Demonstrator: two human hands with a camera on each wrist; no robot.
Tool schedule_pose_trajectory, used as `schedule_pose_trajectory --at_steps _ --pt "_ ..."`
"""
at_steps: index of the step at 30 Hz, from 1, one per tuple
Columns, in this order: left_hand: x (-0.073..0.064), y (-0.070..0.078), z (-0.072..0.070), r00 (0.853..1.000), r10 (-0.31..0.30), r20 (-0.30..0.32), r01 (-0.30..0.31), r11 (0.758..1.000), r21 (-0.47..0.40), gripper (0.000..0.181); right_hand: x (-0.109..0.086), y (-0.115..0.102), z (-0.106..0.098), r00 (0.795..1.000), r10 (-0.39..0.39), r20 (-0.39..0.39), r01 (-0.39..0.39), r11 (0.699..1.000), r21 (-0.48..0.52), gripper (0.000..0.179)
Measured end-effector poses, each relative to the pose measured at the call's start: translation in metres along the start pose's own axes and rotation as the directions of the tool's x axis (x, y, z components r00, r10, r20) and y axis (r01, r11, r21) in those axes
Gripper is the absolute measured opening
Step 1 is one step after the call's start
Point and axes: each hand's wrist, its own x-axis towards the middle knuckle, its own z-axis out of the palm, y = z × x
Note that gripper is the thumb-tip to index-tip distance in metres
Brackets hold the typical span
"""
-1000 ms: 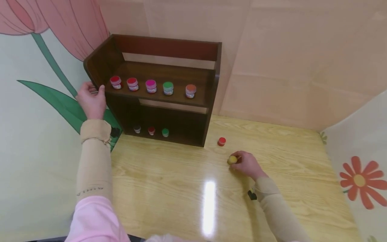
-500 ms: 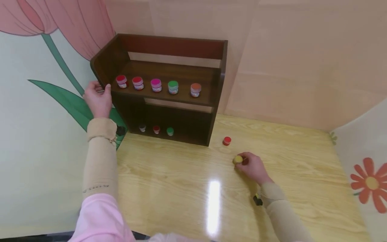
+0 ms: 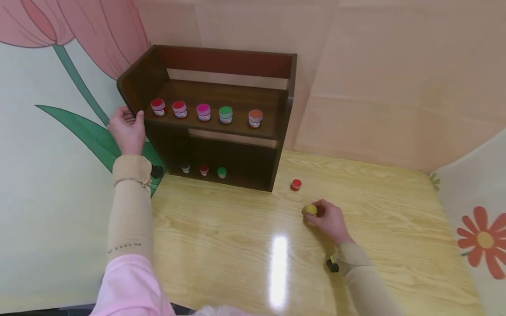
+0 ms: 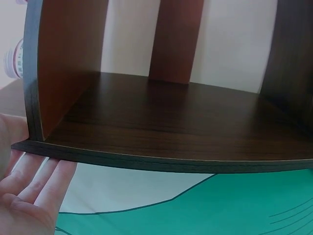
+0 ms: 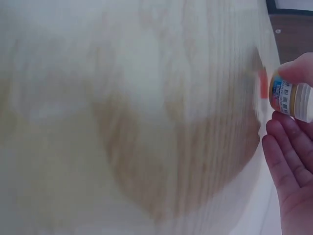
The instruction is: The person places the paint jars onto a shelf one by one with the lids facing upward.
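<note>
At the left side of a dark brown two-tier shelf (image 3: 221, 91), my left hand (image 3: 127, 132) grips the edge of its side panel. The left wrist view has the thumb and fingers on either side of the wood (image 4: 171, 129). My right hand (image 3: 330, 220) pinches a small paint jar with a yellow lid (image 3: 311, 210) between thumb and fingers, low over the table. This jar is tilted; its printed label (image 5: 282, 95) shows in the right wrist view. Behind it, a red-lidded jar (image 3: 296, 184) stands on the table, right of the shelf.
Several jars line the upper board's front, among them a magenta-lidded one (image 3: 203, 112) and an orange-lidded one (image 3: 255, 118) after a wider gap. Three smaller-looking jars, including a green-lidded one (image 3: 222, 172), stand on the lower level. Behind the wood-grain table (image 3: 221, 237) hangs a peach backdrop (image 3: 395, 87).
The head view has shifted slightly. The yellow-lidded jar has tipped over in my right hand, its lid leaning right. My left hand keeps its grip on the shelf.
</note>
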Motion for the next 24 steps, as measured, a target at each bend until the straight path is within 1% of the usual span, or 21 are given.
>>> schedule_pose_trajectory --at_steps 2,5,10,14,17,20,22,24 --pt "0.000 0.000 0.000 1.000 0.002 0.005 -0.002 1.000 -0.005 0.032 0.000 -0.003 0.003 1.000 0.014 -0.014 -0.014 1.000 0.028 0.035" --pt "0.001 -0.001 0.001 1.000 0.024 0.015 -0.024 1.000 -0.007 0.033 0.000 -0.009 0.006 0.999 0.030 -0.026 -0.028 0.997 0.068 0.034" --pt "0.002 -0.001 -0.001 0.998 0.043 0.042 -0.043 0.999 0.005 0.034 0.002 -0.019 0.009 0.999 0.041 -0.017 -0.039 0.994 0.102 0.033" --pt "0.001 -0.002 -0.004 0.997 0.047 0.054 -0.048 0.999 0.020 0.033 0.005 -0.025 0.010 0.999 0.035 -0.006 -0.034 0.993 0.110 0.034" --pt "0.001 -0.002 -0.005 0.998 0.041 0.056 -0.042 0.999 0.024 0.033 0.007 -0.035 0.011 1.000 0.029 0.006 -0.029 0.991 0.134 0.033" --pt "0.002 -0.003 -0.005 0.998 0.040 0.058 -0.041 0.999 0.027 0.033 0.009 -0.052 0.016 1.000 -0.005 0.023 0.001 0.987 0.160 0.032" --pt "0.002 -0.003 -0.004 0.997 0.036 0.061 -0.038 0.999 0.020 0.033 0.012 -0.068 0.022 0.998 -0.056 0.039 0.049 0.984 0.173 0.031" --pt "0.002 -0.002 -0.003 0.997 0.036 0.064 -0.037 0.999 0.013 0.034 0.015 -0.084 0.031 0.990 -0.125 0.057 0.113 0.976 0.187 0.030"
